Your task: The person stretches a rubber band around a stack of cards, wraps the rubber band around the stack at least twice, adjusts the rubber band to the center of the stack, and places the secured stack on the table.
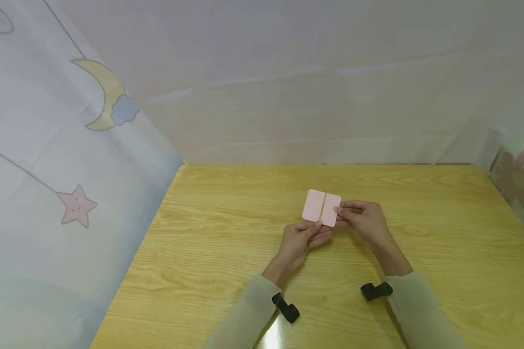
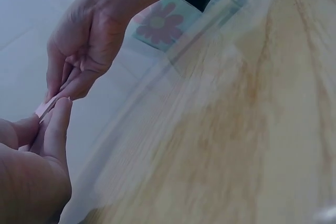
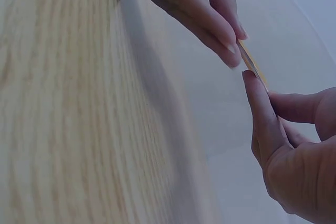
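A thin, flat pink square piece with rounded corners is held above the table, a narrow yellow-brown line running across it. I cannot tell whether that line is a band, a fold or a gap. My left hand pinches its lower edge near the line, thumb on top and fingers underneath. At the right edge, my right hand pinches it between thumb and fingers. In the right wrist view the piece appears edge-on, very thin, between both hands' fingertips. The left wrist view shows only a sliver of pink.
The wood-grain table stretches around both hands. A pale sheet wall stands along its back edge, with printed sheets at left and right. Black straps are on both sleeved wrists.
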`<state>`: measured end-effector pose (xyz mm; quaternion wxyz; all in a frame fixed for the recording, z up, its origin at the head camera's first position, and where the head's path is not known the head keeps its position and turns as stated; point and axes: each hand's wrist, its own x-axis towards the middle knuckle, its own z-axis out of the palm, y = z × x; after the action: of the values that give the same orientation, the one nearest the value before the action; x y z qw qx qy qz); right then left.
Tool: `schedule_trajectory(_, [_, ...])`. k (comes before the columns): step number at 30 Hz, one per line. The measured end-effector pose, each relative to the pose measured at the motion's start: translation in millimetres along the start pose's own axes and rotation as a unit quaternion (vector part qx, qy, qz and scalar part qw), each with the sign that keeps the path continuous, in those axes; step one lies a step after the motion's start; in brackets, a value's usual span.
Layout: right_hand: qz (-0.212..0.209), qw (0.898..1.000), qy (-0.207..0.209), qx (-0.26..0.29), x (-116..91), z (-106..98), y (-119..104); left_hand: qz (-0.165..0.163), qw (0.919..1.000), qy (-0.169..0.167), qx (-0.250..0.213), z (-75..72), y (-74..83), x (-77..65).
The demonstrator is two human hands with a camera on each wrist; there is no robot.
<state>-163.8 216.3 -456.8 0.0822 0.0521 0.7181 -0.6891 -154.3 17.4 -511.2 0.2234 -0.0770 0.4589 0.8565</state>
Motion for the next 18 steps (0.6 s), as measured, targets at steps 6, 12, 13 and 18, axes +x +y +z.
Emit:
schedule_trajectory(6, [-0.001,1.000,0.000,-0.003,0.3,2.3,-0.3,-0.003,1.0000,0.001,0.004,0.2,-1.0,0.9])
schedule_trajectory(12, [0.002,1.000,-0.007,-0.010,1.5,0.6,0.0,-0.013,0.9996,-0.013,0.023,-4.2,3.2,2.1])
schedule_trajectory(13, [0.001,1.000,-0.008,-0.012,1.7,0.1,0.2,-0.015,0.9994,-0.017,0.027,-5.1,4.2,2.1])
schedule_trajectory(18, [0.001,1.000,-0.015,-0.024,0.9,-3.1,1.6,-0.044,0.9985,-0.025,0.018,-9.4,8.2,1.3])
